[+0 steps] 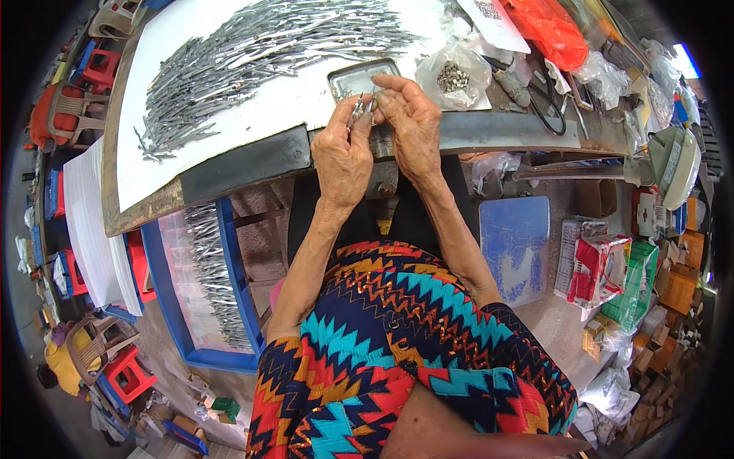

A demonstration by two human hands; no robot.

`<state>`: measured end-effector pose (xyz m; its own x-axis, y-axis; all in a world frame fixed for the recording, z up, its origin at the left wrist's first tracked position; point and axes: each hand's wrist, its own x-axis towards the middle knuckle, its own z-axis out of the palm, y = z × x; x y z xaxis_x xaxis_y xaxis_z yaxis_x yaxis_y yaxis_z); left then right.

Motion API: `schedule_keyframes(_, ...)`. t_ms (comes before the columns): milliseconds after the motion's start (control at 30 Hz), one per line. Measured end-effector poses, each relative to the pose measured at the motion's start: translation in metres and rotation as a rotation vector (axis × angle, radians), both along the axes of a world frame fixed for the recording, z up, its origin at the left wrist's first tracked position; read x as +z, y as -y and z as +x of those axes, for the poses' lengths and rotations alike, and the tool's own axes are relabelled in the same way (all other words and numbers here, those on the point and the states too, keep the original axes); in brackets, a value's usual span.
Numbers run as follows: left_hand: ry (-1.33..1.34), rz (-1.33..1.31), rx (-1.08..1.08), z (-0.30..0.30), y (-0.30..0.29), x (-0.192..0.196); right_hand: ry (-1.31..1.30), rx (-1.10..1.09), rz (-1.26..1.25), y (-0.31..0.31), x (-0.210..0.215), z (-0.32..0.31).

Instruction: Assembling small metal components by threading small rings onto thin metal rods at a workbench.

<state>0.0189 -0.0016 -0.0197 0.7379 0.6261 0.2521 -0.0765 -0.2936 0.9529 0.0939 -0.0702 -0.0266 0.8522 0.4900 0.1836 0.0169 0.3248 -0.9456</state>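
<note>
Both hands meet above the table's near edge. My left hand [342, 157] is closed, thumb and fingertips pinching small shiny metal pieces [358, 112] whose exact kind is too small to make out. Touching the same pieces is my right hand [414, 126], its thumb and forefinger bent together in a pinch. Just beyond the fingers lies a shallow metal tray [336, 81], partly hidden by them. A broad heap of thin grey metal strips [267, 57] covers the white sheet at the far left. An open plastic bag of small metal fittings [453, 78] stands right of the tray.
Below the table at left is a blue crate [237, 294] with more metal strips. A corded tool [514, 88] and a red plastic bag [544, 30] lie on the table's right. A blue worn board [514, 249] and a green basket [634, 287] stand at lower right.
</note>
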Motion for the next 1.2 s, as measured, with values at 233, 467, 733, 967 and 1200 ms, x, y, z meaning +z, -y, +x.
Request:
schedule_keyframes(233, -0.041, 0.081, 0.020, -0.0010, -0.0001, 0.0018, 0.061, -0.019, -0.093, 0.0008, 0.0007, -0.0010)
schedule_keyframes(467, 0.003, 0.304, 0.103, 0.0001, 0.0023, 0.0008, 0.084, -0.032, -0.117, -0.0009, 0.0011, -0.0019)
schedule_keyframes(733, -0.007, 0.138, 0.055, -0.0032, 0.0011, 0.0002, -0.084, 0.073, 0.031, 0.0024, 0.0016, 0.0017)
schedule_keyframes(967, -0.007, 0.227, 0.076, -0.0024, 0.0010, -0.0018, -0.095, -0.012, 0.062, 0.0014, -0.0001, -0.0020)
schedule_keyframes(1200, 0.035, 0.198, 0.094, -0.0017, 0.0012, -0.0040, -0.043, -0.039, 0.027, -0.0005, 0.0019, -0.0044)
